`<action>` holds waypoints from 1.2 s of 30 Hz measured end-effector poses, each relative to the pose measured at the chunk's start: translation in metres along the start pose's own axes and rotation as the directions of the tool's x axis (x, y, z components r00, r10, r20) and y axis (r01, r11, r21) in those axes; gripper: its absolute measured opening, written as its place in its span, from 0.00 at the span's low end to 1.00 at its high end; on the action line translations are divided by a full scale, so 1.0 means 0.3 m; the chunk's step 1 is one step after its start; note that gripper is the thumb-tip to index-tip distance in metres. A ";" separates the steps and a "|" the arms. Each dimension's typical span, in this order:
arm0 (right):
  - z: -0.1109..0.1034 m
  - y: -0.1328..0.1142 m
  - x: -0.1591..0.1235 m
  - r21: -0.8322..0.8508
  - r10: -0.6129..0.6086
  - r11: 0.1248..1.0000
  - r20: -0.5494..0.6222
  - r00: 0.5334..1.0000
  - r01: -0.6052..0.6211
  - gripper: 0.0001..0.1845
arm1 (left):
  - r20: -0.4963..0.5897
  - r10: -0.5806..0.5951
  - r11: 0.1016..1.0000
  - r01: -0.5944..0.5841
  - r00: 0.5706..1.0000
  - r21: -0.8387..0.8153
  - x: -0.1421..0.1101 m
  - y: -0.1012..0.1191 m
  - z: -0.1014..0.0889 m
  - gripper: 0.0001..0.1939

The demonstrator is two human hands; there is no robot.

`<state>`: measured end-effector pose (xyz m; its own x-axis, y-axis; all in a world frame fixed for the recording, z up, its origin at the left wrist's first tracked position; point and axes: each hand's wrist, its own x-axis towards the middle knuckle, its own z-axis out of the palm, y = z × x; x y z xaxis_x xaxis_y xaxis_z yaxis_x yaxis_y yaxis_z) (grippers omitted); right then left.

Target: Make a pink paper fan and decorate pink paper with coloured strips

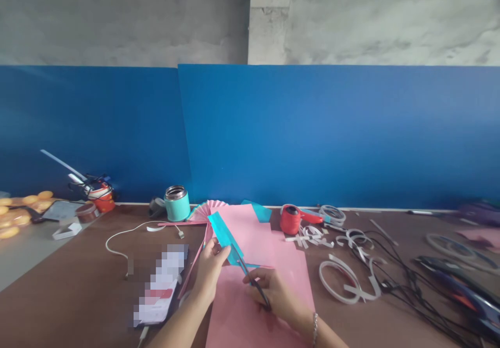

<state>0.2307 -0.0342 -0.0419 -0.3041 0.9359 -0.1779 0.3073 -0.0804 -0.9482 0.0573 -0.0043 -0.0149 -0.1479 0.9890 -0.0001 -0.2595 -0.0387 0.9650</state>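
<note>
Scissors [242,265] at the blue paper [221,228]
Left hand [210,265] pinches it, right hand [275,293] has its grip on the scissors. Blades blurry, maybe open; clean cut needs steady paper.

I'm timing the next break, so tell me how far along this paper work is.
Looks done: the pleated pink fan, already folded. In hand: the left hand holds blue paper, with the scissors in the right hand at it. Left, probably: finishing that cut; the pink sheets lie flat, unpleated. I can't tell how many pieces are wanted.
</note>
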 end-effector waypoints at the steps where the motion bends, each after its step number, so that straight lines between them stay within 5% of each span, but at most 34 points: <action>1: 0.000 -0.002 0.000 -0.008 0.007 1.000 -0.004 1.000 -0.007 0.15 | 0.004 -0.001 1.000 0.001 1.000 -0.001 0.001 -0.002 0.000 0.15; 36: -0.001 -0.003 -0.001 0.019 0.008 1.000 -0.001 1.000 -0.008 0.16 | 0.090 -0.077 0.997 0.078 0.993 -0.012 -0.015 0.029 0.006 0.21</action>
<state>0.2309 -0.0344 -0.0410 -0.3009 0.9355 -0.1852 0.2923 -0.0944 -0.9517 0.0572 -0.0088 -0.0060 -0.0406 0.9979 -0.0505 -0.2817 0.0370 0.9588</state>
